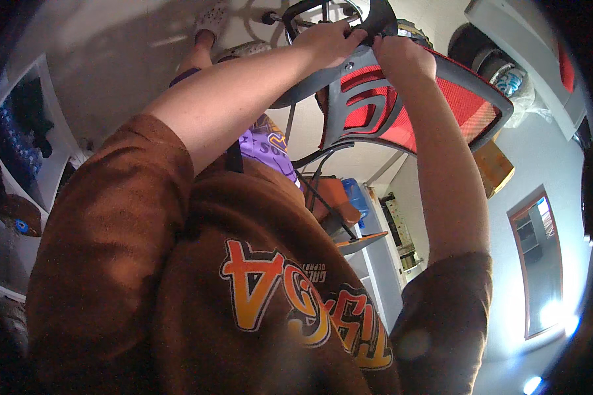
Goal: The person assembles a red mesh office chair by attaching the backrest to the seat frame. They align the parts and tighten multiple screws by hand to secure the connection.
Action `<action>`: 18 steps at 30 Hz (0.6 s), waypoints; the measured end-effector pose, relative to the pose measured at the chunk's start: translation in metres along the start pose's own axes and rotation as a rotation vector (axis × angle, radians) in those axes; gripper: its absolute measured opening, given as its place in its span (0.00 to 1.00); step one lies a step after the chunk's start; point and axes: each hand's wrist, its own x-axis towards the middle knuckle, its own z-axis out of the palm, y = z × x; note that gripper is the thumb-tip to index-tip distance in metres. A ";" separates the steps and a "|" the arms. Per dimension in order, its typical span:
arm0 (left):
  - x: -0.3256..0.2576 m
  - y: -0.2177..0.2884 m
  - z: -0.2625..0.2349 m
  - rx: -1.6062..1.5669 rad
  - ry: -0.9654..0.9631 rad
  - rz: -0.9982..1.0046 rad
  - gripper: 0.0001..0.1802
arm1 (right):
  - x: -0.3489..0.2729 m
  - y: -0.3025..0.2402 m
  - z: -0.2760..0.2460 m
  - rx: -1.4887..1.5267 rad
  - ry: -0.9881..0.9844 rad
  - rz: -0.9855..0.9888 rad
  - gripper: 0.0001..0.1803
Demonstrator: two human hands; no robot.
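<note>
A office chair with a grey frame and red mesh back stands tilted in front of me, its plastic back supports facing me. Both my arms reach out to a black curved piece at one end of the chair's frame. My left hand has its fingers bent and closed at the left edge of that piece. My right hand is closed against its lower side, close beside the left. What lies under the fingertips is too dark and small to make out.
Chair base parts with casters lie at the top. My foot in a light clog is on the floor. A cardboard box, a blue container and a white shelf unit stand beyond. A framed panel hangs on the right wall.
</note>
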 end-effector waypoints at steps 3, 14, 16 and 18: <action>-0.005 0.003 -0.003 0.031 -0.019 -0.016 0.33 | 0.005 0.003 0.008 -0.074 0.005 -0.122 0.21; -0.019 0.005 -0.012 0.021 0.039 -0.031 0.35 | 0.004 0.011 0.065 0.848 0.228 0.400 0.28; -0.022 0.005 -0.015 -0.039 0.026 -0.044 0.35 | -0.002 -0.002 0.062 1.409 0.125 0.662 0.25; -0.023 0.002 -0.012 -0.067 0.048 -0.036 0.34 | -0.008 -0.010 0.063 1.841 0.060 0.786 0.23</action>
